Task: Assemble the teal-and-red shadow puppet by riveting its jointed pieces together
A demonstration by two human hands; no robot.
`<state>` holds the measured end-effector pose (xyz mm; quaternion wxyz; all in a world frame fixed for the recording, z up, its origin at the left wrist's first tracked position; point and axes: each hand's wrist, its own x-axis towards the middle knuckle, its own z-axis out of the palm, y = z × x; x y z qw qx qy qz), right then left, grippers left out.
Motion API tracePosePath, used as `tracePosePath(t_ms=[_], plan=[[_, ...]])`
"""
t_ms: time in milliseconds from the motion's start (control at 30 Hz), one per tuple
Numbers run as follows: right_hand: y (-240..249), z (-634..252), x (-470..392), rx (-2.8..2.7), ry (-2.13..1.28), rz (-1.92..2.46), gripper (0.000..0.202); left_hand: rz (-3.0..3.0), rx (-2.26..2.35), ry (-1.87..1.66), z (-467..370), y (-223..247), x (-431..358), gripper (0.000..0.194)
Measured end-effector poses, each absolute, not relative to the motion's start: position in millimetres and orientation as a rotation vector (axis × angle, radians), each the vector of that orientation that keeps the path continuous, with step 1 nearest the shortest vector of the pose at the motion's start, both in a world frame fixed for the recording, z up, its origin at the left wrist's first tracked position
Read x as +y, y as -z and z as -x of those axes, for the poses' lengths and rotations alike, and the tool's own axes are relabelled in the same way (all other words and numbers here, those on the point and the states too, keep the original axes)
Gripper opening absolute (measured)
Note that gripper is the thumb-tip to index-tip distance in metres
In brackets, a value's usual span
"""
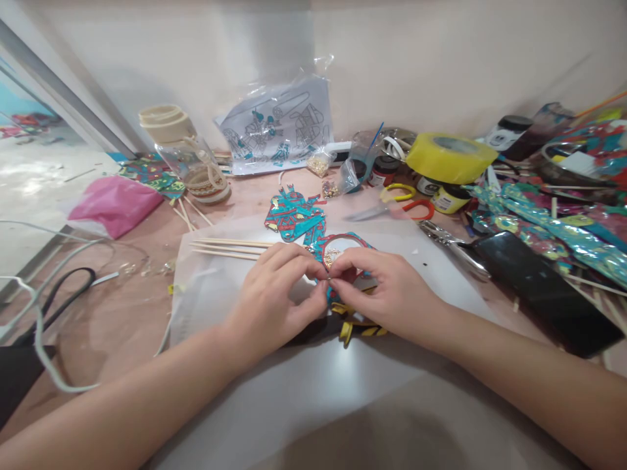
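Both hands meet fingertip to fingertip above a white translucent sheet (230, 385). My left hand (284, 287) pinches with thumb and forefinger; my right hand (382, 287) pinches right beside it. Whatever tiny thing lies between the fingertips is too small to name. Just behind and beneath them is a painted cut-out figure (296, 219) in turquoise and red, partly covered by my fingers. A round opening or dish with small gold-coloured bits (333, 256) shows past the fingertips. Yellow-and-black cut pieces (347, 331) lie under my right hand. Thin wooden sticks (225, 248) lie left of the figure.
Along the wall stand a clear bottle (191, 156), a bagged line drawing (281, 127), paint jars (448, 199) and a yellow tape roll (450, 158). Scissors (416, 209), pliers (453, 245) and a black phone (546, 287) lie right. A pink bag (115, 205) and white cables (39, 326) are left.
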<state>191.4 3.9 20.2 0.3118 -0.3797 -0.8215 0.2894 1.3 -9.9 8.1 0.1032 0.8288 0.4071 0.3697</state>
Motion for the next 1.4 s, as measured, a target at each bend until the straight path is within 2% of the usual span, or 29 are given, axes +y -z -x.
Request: tracePosePath(t_ms=[167,800,1000,1267,1400], plan=[[-19,-192,4,-2.219,-0.647,0.984,0.007,-2.483,1.212,-1.065,-2,-9,-10,0.006],[-14,-189,2,-2.301,-0.532,0.958,0.006,-2.709,1.197,-0.935,-2,-9,-10,0.003],[-17,-184,0,-2.169,-0.712,0.955,0.01,-2.599,1.155,-1.067,-6,-12,-13,0.008],[-22,-182,-4,-1.9,-1.173,0.883,0.013,-2.471,1.16,-1.229,-10,-18,-18,0.008],[-24,-183,-2,-1.883,-1.235,0.894,0.011,-2.41,1.155,-1.254,-9,-19,-18,0.009]])
